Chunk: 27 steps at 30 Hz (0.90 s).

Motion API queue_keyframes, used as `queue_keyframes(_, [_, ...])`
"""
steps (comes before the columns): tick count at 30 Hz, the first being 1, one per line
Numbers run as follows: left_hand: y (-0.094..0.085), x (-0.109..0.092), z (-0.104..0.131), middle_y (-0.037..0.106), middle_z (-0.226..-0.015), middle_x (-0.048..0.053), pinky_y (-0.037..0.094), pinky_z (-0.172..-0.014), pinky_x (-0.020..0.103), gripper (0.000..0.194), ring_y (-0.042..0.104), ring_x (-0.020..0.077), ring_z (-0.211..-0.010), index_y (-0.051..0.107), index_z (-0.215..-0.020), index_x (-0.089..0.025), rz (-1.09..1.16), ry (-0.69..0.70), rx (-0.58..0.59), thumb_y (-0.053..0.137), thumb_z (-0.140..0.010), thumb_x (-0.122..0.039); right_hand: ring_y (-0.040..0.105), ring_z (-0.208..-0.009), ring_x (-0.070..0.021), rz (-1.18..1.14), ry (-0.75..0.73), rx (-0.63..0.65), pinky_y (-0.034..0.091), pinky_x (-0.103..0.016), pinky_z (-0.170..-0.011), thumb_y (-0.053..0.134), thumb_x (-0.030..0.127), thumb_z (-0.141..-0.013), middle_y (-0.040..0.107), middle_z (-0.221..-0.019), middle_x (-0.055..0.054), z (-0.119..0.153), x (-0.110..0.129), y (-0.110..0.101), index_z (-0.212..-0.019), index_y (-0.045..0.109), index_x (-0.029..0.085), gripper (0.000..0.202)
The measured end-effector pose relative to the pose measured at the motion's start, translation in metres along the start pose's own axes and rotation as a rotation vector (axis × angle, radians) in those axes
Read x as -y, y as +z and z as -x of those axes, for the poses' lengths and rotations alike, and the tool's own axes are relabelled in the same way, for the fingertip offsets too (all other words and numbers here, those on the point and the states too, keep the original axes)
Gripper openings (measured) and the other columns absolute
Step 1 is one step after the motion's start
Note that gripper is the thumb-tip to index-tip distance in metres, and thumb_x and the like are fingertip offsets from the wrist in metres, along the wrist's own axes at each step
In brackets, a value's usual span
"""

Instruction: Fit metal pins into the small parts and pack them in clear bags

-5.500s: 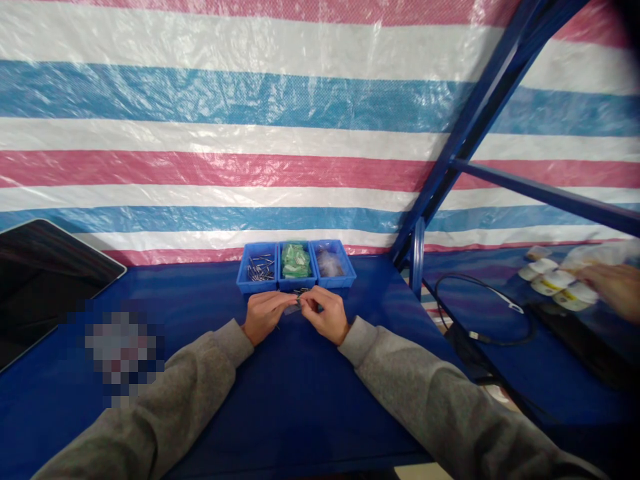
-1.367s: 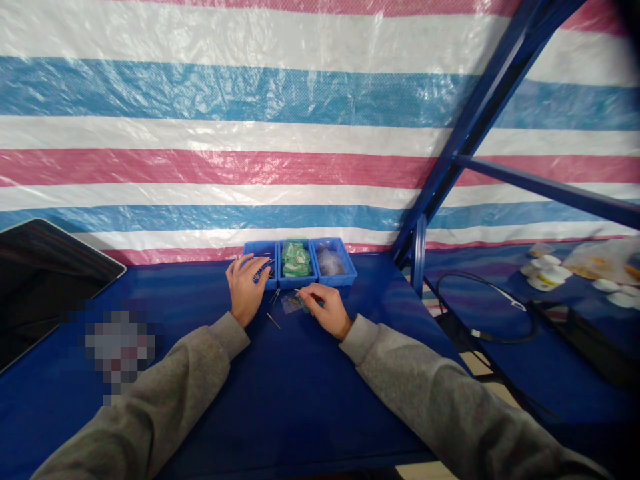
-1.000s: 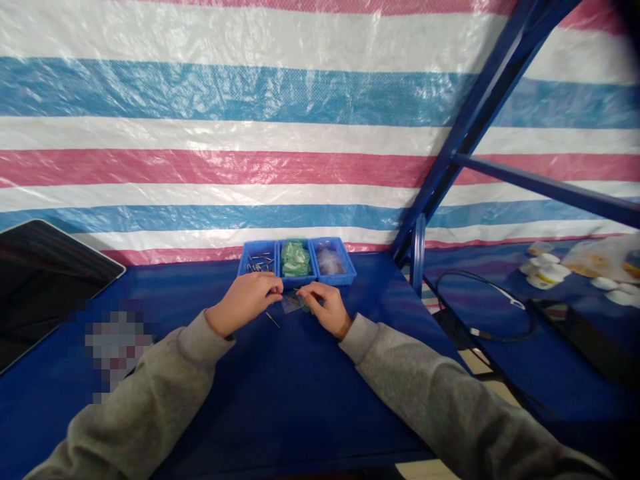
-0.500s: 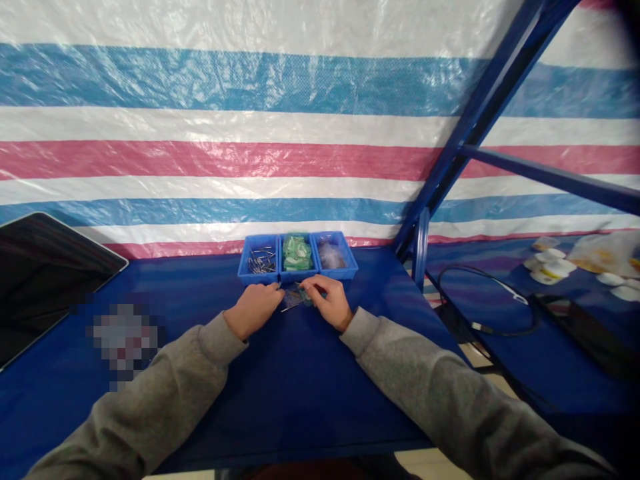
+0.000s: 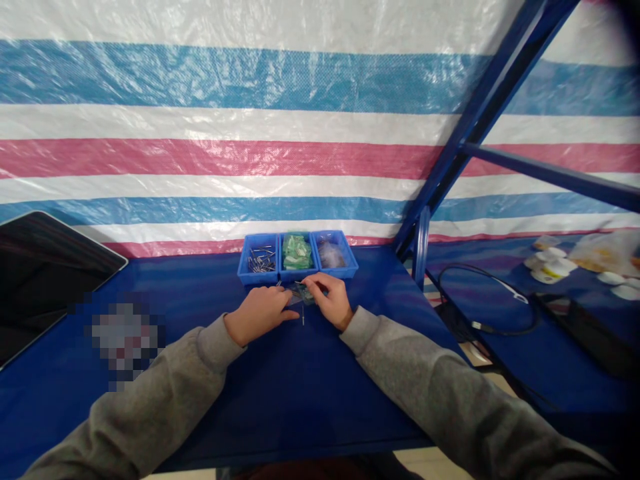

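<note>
My right hand (image 5: 331,299) is closed, thumb and fingers pinching a small clear plastic bag (image 5: 306,293) with a greenish tint. To its left my left hand (image 5: 261,313) lies low over the table, its thumb spread away from the fingers and the fingertips at the bag's left side. Just off that thumb a thin metal pin (image 5: 303,317) points toward me. Other small metal pieces show near the left fingertips, partly hidden. Behind the hands stand blue bins: one with metal pins (image 5: 263,259), one with green packets (image 5: 297,253), one with clear bags (image 5: 331,255).
The blue table (image 5: 280,400) runs up to a striped plastic sheet (image 5: 250,160). A dark screen (image 5: 50,280) stands at left, near a blurred patch. At right are a blue metal frame (image 5: 445,160), a black cable (image 5: 480,330) and white cups (image 5: 550,267) on another table.
My left hand has shifted slightly right and its thumb has moved away from the fingers. The metal pin lying across the front now points toward me. My right hand has barely moved.
</note>
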<state>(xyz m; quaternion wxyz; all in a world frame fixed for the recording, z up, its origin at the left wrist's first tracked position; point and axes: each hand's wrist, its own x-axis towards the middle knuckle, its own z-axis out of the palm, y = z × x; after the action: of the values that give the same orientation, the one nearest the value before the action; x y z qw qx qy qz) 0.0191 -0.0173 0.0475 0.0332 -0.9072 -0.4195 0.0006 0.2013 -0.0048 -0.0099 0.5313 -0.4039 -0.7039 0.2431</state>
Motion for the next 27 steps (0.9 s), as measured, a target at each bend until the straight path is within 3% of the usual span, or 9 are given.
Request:
queue_keyframes(3, [0.004,-0.014,-0.001,0.062,-0.090,0.006,0.045,-0.059,0.027,0.033,0.062,0.0207,-0.073,0.056,-0.094,-0.020,0.019,0.003,-0.030,0.055,-0.080,-0.050,0.060,-0.070,-0.0163,0.006,-0.010,-0.013,0.046,-0.027,-0.066,0.046,0.032,-0.089,0.066,-0.078,-0.005,0.000,0.000,0.000,-0.084,0.067,0.018,0.026])
queue_keyframes(9, [0.017,-0.042,0.001,0.062,-0.095,0.010,0.046,-0.061,0.030,0.053,0.063,0.0222,-0.074,0.055,-0.099,-0.018,0.072,-0.134,-0.081,0.038,-0.081,-0.064,0.061,-0.073,-0.0170,-0.001,0.017,-0.028,0.047,-0.027,-0.066,0.045,0.032,-0.089,0.067,-0.079,-0.005,0.000,0.000,0.001,-0.084,0.067,0.018,0.027])
queue_keyframes(13, [0.026,-0.051,-0.001,0.061,-0.097,0.012,0.046,-0.061,0.032,0.052,0.063,0.0244,-0.076,0.054,-0.101,-0.017,0.054,-0.182,-0.079,0.036,-0.083,-0.062,0.061,-0.069,-0.0160,-0.005,0.044,-0.034,0.046,-0.025,-0.059,0.046,0.032,-0.089,0.066,-0.078,-0.004,0.001,-0.001,0.001,-0.084,0.067,0.018,0.026])
queue_keyframes(19, [0.029,-0.044,-0.004,0.063,-0.093,0.008,0.044,-0.060,0.031,0.038,0.062,0.0223,-0.072,0.053,-0.099,-0.019,0.066,-0.195,-0.080,0.041,-0.085,-0.051,0.060,-0.071,-0.0162,0.021,0.052,-0.047,0.046,-0.025,-0.064,0.045,0.030,-0.088,0.066,-0.079,-0.005,0.002,-0.005,0.002,-0.084,0.067,0.016,0.026])
queue_keyframes(22, [0.026,-0.034,-0.004,0.063,-0.091,0.005,0.041,-0.059,0.027,0.025,0.061,0.0183,-0.069,0.054,-0.096,-0.021,0.088,-0.198,-0.141,0.043,-0.086,-0.041,0.058,-0.065,-0.0144,0.103,0.056,-0.060,0.044,-0.024,-0.063,0.044,0.027,-0.087,0.065,-0.073,-0.004,0.001,-0.006,0.000,-0.080,0.065,0.015,0.026])
queue_keyframes(24, [0.024,-0.024,-0.006,0.063,-0.087,0.003,0.039,-0.058,0.025,0.018,0.059,0.0166,-0.071,0.054,-0.089,-0.020,0.110,-0.181,-0.206,0.044,-0.085,-0.034,0.055,-0.058,-0.0128,0.220,0.075,-0.004,0.041,-0.022,-0.058,0.044,0.025,-0.086,0.062,-0.065,-0.002,-0.003,-0.005,-0.003,-0.075,0.064,0.015,0.024])
queue_keyframes(27, [0.025,-0.010,-0.009,0.062,-0.082,0.001,0.036,-0.058,0.023,0.011,0.057,0.0135,-0.067,0.055,-0.085,-0.020,0.170,-0.206,-0.311,0.046,-0.084,-0.027,0.055,-0.055,-0.0131,0.478,0.125,0.205,0.039,-0.022,-0.055,0.048,0.022,-0.080,0.061,-0.058,-0.001,-0.014,0.003,-0.011,-0.068,0.064,0.016,0.020])
